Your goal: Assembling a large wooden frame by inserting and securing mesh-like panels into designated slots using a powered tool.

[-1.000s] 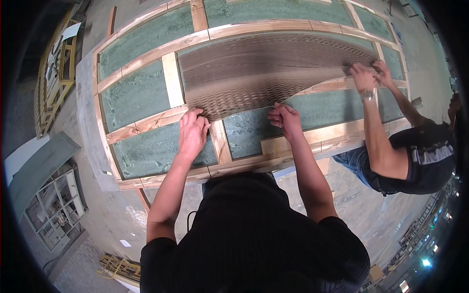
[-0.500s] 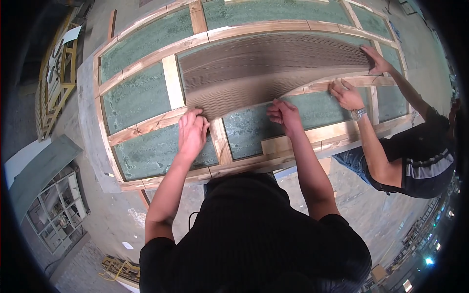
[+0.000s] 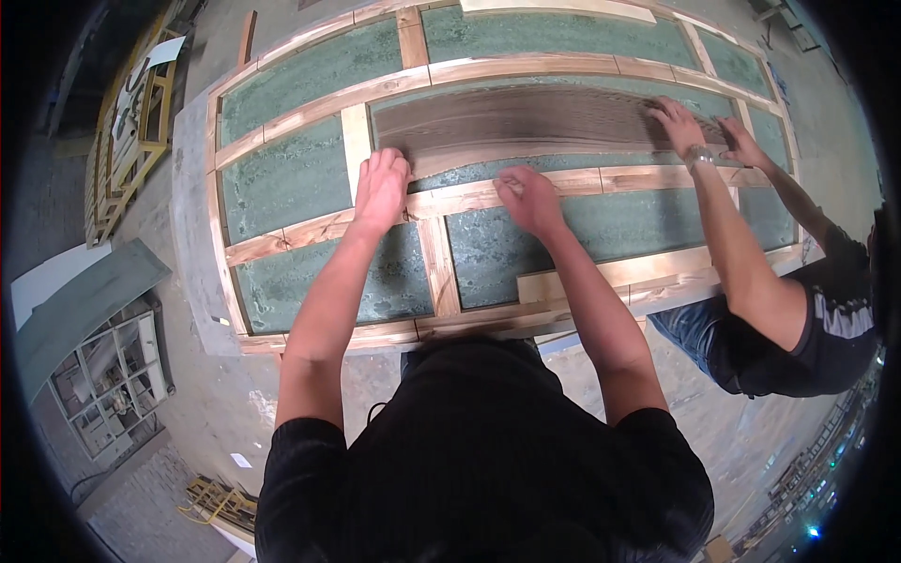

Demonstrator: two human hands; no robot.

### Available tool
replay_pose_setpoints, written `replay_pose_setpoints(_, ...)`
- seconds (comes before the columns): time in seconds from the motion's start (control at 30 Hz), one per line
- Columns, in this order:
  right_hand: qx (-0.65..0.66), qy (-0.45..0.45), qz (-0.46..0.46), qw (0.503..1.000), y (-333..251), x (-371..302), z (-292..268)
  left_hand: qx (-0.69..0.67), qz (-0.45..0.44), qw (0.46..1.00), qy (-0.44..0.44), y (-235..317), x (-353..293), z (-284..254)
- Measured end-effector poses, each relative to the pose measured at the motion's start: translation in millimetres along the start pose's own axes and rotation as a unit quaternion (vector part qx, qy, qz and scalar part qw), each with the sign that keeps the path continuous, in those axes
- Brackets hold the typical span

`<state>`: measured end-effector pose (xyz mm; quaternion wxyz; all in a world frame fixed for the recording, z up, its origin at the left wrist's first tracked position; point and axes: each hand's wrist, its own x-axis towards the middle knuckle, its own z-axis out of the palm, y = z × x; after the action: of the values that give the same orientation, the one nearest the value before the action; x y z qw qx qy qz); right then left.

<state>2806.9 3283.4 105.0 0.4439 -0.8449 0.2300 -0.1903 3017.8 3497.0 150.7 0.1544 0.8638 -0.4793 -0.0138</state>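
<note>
A brown honeycomb cardboard sheet [image 3: 526,117] lies in the middle bay of a wooden frame [image 3: 328,225], over a green panel [image 3: 286,178]. My left hand [image 3: 383,188] has its fingers bent over the sheet's left end, beside a short pale crosspiece [image 3: 357,141]. Close to the sheet's near edge, my right hand [image 3: 530,200] hovers with curled fingers above the middle rail; a strip of green shows between it and the sheet, and nothing is visible in it. A co-worker's two hands [image 3: 680,127] are at the sheet's right end.
The co-worker [image 3: 798,319] stands at the frame's right near corner. A loose wooden strip [image 3: 554,11] rests on the far side, and a short board [image 3: 601,272] lies along the near rail. Yellow racks [image 3: 141,141] and a gridded metal cart [image 3: 113,375] stand at the left.
The honeycomb sheet's near edge has moved away from me, off the middle rail into the bay. Both my hands followed it forward. A co-worker's hand has moved onto the sheet's right end.
</note>
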Motion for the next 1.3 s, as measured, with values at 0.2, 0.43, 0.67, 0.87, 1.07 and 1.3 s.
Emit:
replay_pose_setpoints(0.2,-0.047,-0.008,-0.049,0.998,-2.3,-2.1,0.9,-0.032,-0.014,0.999,-0.032,5.1,-24.8,17.5)
replay_pose_setpoints(0.43,-0.087,0.027,-0.077,0.993,-6.0,-2.8,1.8,-0.061,-0.028,0.996,-0.06,-7.1,-21.7,12.6)
replay_pose_setpoints(0.67,-0.051,0.04,-0.057,0.996,-15.9,-30.8,2.5,-0.057,-0.031,0.996,-0.066,6.0,-25.1,9.9)
replay_pose_setpoints(0.87,-0.017,0.038,-0.062,0.997,-37.2,-86.9,-2.6,-0.084,-0.035,0.995,0.041,20.9,-66.2,4.2)
replay_pose_setpoints(1.07,-0.039,0.009,-0.045,0.998,-45.9,-130.2,-20.0,-0.107,-0.027,0.993,0.041,29.6,-107.6,-7.3)
replay_pose_setpoints(1.3,-0.084,0.089,-0.017,0.992,-66.1,-178.0,-32.3,-0.152,-0.031,0.987,0.048,34.3,-142.3,-18.5)
